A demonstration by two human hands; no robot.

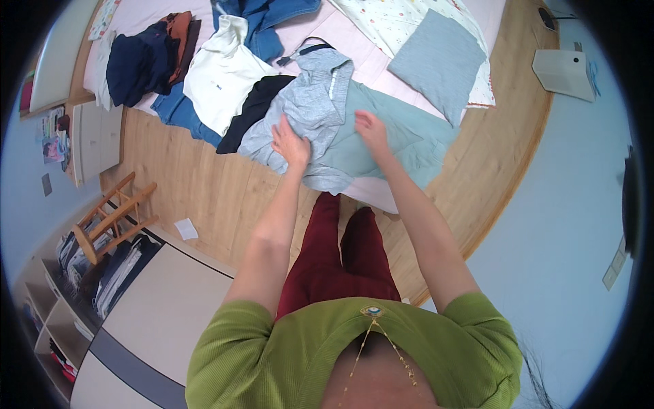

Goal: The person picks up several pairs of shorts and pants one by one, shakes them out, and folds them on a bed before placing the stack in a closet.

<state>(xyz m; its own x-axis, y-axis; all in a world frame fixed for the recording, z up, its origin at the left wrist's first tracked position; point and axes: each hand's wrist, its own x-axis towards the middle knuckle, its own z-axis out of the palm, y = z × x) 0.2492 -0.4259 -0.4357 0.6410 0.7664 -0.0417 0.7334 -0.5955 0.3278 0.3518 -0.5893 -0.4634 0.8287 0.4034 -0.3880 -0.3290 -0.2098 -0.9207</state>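
A light grey garment (pixel 306 110) with a wide waistband lies bunched at the edge of the bed. My left hand (pixel 291 147) rests on it with the fingers spread, gripping nothing. To the right, my right hand (pixel 373 133) is over a pale green garment (pixel 409 140), its fingers slightly bent and apart; whether it touches the cloth I cannot tell. Black cloth (pixel 255 115) sticks out at the left of the grey garment. Beside that is a white high-necked top (pixel 219 76), partly over blue jeans (pixel 191 115).
More jeans (pixel 265 25), a dark navy garment (pixel 138 64) and a grey-blue cushion (pixel 439 61) are on the pink bed sheet (pixel 370 189). On the wooden floor (pixel 204 168) are a wooden stool (pixel 115 217) and white paper (pixel 186 229). An open wardrobe (pixel 76 307) stands lower left.
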